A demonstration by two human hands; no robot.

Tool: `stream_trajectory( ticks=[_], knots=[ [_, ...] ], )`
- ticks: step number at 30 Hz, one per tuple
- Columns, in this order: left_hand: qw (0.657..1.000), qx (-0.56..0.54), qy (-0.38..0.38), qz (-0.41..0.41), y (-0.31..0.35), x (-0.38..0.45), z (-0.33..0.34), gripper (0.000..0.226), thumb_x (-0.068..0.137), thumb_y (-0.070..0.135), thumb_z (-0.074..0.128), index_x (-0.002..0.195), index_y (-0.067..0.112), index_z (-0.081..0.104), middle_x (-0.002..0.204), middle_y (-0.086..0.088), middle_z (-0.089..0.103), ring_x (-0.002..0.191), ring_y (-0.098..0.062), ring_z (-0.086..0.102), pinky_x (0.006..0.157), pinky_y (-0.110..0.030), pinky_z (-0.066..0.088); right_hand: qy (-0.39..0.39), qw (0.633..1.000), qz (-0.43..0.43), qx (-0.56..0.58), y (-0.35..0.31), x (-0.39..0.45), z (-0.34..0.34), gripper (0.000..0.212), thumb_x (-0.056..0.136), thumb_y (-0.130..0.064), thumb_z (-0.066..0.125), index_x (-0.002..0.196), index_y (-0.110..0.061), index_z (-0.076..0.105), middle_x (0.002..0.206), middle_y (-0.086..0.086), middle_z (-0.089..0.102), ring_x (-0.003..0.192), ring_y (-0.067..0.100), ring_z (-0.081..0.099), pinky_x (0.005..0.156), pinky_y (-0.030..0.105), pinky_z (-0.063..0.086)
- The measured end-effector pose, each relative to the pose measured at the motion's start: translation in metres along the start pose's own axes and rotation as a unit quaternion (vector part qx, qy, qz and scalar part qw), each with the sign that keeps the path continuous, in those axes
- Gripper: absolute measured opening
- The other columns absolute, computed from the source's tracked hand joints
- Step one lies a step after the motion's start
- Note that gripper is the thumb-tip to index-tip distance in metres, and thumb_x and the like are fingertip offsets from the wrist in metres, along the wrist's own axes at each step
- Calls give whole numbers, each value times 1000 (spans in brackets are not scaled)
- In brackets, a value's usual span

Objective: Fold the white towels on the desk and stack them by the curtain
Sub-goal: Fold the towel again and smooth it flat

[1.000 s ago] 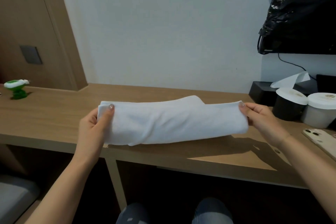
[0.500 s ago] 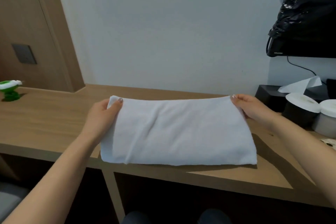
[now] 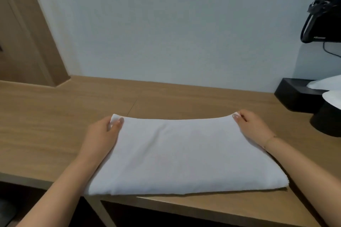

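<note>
Pinching both far corners of the white folded terry towel [image 3: 180, 155], left hand [image 3: 103, 134] on the far-left corner with thumb on top, right hand [image 3: 252, 129] on the far-right corner, fingers curled round the cloth on both sides. A second ago I had this towel up in the air as a narrow band stretched between my hands; now it lies flat on the light wooden desk [image 3: 55, 125], near edge just past the desk's front lip, far edge sagging slightly between my grips. So the fold has landed and reads as a wide rectangle, still too broad for a stack, I judge. Next likely step: fold it across again, then carry it off. No curtain in view, so the stack spot can't be placed from here. Black tissue box with a white sheet [image 3: 295, 94] and a dark round container with a white lid [image 3: 328, 121] sit well right, apart from the towel. Risk: the overhanging near edge slipping off if I let go carelessly.
</note>
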State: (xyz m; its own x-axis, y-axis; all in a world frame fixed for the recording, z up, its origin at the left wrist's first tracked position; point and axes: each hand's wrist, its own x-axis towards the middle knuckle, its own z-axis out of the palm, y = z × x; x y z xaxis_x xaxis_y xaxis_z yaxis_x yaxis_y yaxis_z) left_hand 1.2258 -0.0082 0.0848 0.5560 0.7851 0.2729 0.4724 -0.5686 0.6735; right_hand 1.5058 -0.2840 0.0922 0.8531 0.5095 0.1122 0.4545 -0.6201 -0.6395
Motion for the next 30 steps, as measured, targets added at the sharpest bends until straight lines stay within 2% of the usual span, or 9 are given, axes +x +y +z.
stream_trajectory(
  ticks=[3, 8, 12, 14, 18, 22, 24, 26, 30],
  knots=[
    [1000, 3, 0, 5, 2, 4, 2, 38, 98, 33, 52, 78, 1, 58, 71, -11, 62, 72, -27, 57, 61, -33, 38, 15, 1000, -18, -9, 4, 2, 5, 31, 101, -19, 44, 75, -3, 51, 66, 4, 50, 65, 20, 44, 56, 27, 31],
    [1000, 22, -20, -4, 7, 7, 2, 32, 98, 33, 52, 82, 5, 52, 72, -13, 60, 72, -29, 55, 58, -33, 35, 42, 999, -21, -27, 13, 3, 9, 30, 102, -25, 42, 76, -14, 51, 71, 6, 56, 69, 25, 53, 63, 36, 40],
    [998, 42, -41, -4, 10, 12, 3, 30, 99, 32, 51, 71, 22, 45, 71, -5, 59, 68, -17, 53, 55, -28, 34, 44, 996, -30, -77, 13, 2, 8, 31, 102, -26, 40, 73, -18, 47, 72, 5, 55, 73, 28, 53, 64, 37, 41],
    [998, 42, -46, -8, 10, 16, 3, 30, 98, 34, 51, 73, 19, 46, 72, -7, 59, 68, -18, 54, 54, -28, 33, 46, 993, -30, -103, 13, 1, 8, 33, 102, -28, 39, 72, -17, 46, 72, 8, 55, 72, 30, 53, 63, 37, 42],
    [996, 73, -48, -11, 8, 20, 7, 34, 97, 38, 52, 90, 5, 50, 77, -13, 61, 76, -32, 55, 57, -32, 34, 50, 989, -28, -136, 14, 2, 9, 35, 101, -32, 39, 68, -20, 40, 69, 9, 52, 71, 34, 52, 59, 35, 36],
    [981, 187, -57, 9, 6, 25, 6, 43, 96, 50, 48, 130, 24, 49, 103, -9, 57, 101, -32, 57, 78, -37, 45, 61, 977, -32, -201, 11, 3, 9, 33, 100, -33, 40, 73, -14, 42, 65, 4, 47, 67, 31, 49, 55, 33, 29],
    [978, 203, -50, 28, 3, 25, 6, 40, 96, 51, 48, 124, 24, 56, 107, -5, 49, 104, -26, 51, 80, -38, 47, 70, 967, -30, -241, 10, 4, 9, 32, 100, -34, 38, 76, -13, 44, 71, 4, 50, 70, 31, 51, 58, 33, 32],
    [983, 168, -34, 72, 0, 25, 8, 30, 96, 40, 54, 112, 17, 62, 105, -4, 48, 105, -26, 48, 80, -40, 47, 72, 962, -37, -260, 7, 10, 10, 30, 100, -35, 36, 81, -14, 47, 82, 5, 54, 77, 32, 54, 62, 33, 34],
    [983, 137, -93, 75, 11, 20, 8, 22, 98, 34, 49, 106, 15, 57, 101, 1, 55, 93, -22, 54, 72, -35, 41, 38, 956, -53, -286, -3, 42, 8, 32, 102, -36, 37, 102, -8, 52, 110, 15, 57, 100, 35, 58, 74, 38, 39]
  ],
)
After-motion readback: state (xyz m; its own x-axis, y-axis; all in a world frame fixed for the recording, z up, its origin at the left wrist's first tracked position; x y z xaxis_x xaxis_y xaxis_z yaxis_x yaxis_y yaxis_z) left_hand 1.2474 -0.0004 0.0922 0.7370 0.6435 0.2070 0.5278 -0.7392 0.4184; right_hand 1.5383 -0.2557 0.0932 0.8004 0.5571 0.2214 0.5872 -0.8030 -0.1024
